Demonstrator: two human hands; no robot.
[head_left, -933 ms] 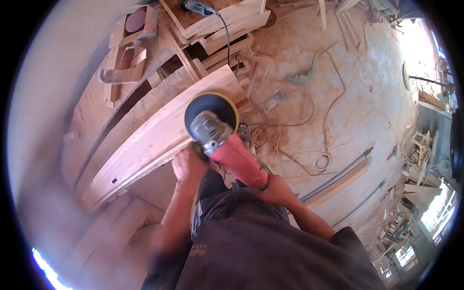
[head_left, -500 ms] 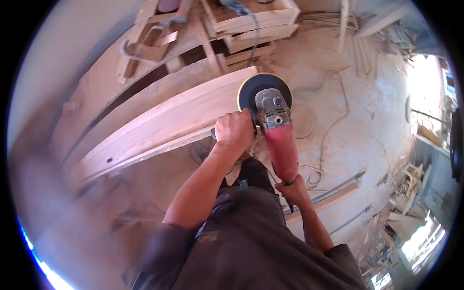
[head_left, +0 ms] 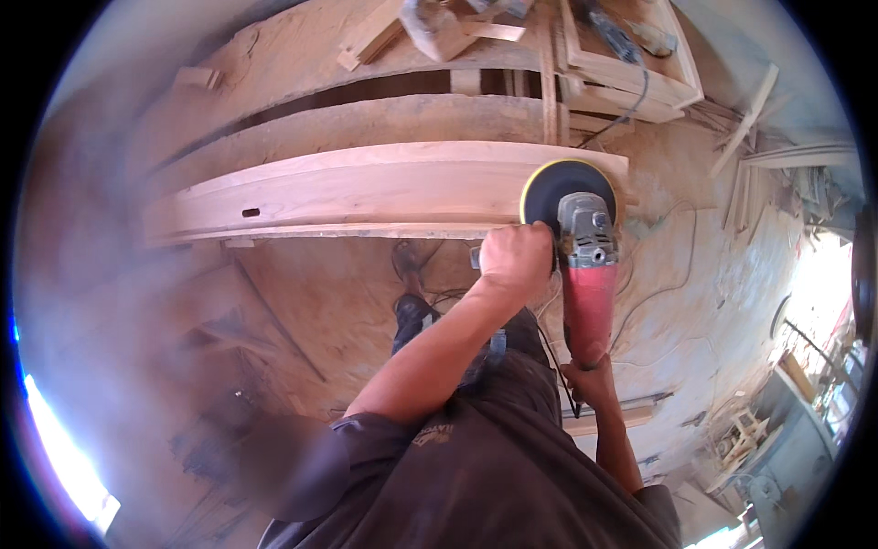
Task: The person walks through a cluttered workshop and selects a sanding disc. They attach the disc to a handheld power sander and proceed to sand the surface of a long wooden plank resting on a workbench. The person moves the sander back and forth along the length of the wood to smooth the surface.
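Note:
A red and grey disc sander (head_left: 590,302) is held in both my hands. My left hand (head_left: 518,261) is closed round its dark side handle, beside the gear head. My right hand (head_left: 593,382) grips the rear end of the red body, and part of its fingers is hidden. The round black pad (head_left: 553,188) with a yellow rim overlaps the right end of a long pale wooden board (head_left: 366,194). Whether the pad touches the wood, I cannot tell. A small dark slot (head_left: 251,212) shows near the board's left end.
Behind the board runs a dusty workbench (head_left: 302,137) with wood offcuts on it. At the far right stands a wooden drawer-like box (head_left: 672,87) with a grey corded tool (head_left: 615,38). A cable (head_left: 663,288) winds over the dusty floor, and loose timber (head_left: 754,119) lies right.
My view has turned, so the board lies more level across the picture. The sander, still in both hands, has shifted from beyond the board's right end to over it.

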